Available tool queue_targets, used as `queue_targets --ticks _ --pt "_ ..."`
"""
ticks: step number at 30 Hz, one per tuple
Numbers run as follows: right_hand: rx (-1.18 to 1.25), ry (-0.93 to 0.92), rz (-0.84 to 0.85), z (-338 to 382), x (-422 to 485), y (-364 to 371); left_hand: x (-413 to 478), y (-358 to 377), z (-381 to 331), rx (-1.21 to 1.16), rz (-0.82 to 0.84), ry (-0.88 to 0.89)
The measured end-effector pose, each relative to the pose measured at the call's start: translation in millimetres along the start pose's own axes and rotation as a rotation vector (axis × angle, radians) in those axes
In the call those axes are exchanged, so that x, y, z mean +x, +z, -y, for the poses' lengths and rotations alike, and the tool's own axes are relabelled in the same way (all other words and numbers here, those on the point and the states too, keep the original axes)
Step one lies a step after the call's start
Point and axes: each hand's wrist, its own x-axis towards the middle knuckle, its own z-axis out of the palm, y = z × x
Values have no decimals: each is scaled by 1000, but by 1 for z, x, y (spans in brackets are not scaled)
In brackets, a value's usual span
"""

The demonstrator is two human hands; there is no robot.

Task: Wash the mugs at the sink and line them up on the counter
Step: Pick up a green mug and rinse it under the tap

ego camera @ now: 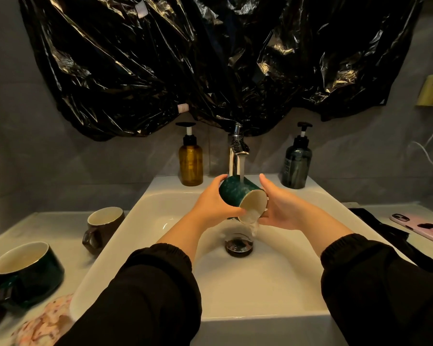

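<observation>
You were mid-rinse. The green mug [235, 191] lay tipped on its side under the running faucet [236, 151], over the middle of the sink [140, 221]. Its mouth was angled down toward you, and water spilled from it toward the drain [238, 245]. Your left hand [213, 203] was clamped round the mug's body. Your right hand [283, 208] sat against the lower rim with the thumb lifted clear; I cannot tell whether its fingers actually gripped.

Two more mugs stood on the counter [60, 228] left of the sink. A brown mug [103, 226] was just beside the sink's left edge, and a dark wide mug [28, 270] was nearer the front left corner. I could not tell whether either had been washed.

I'd judge this one nearly rinsed. The next move called for draining it fully, minding the slick wet glaze, then standing it upright on the counter in line with the others.
</observation>
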Motion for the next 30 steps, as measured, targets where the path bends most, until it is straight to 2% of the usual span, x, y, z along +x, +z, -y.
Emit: queue_targets --ticks 6,15,20,25,30 --pt "-252 -49 -26 1 -4 6 -6 3 -4 400 -55 261" --pt "-342 -146 -89 0 -7 12 -9 4 -7 641 -121 493" --pt "-341 -234 -139 -1 -9 18 -10 2 -6 616 -119 479" --pt "-482 -361 -262 1 -12 32 -12 -1 -4 535 -127 446" --pt "-538 -422 -248 1 -16 40 -13 -2 0 499 -120 386"
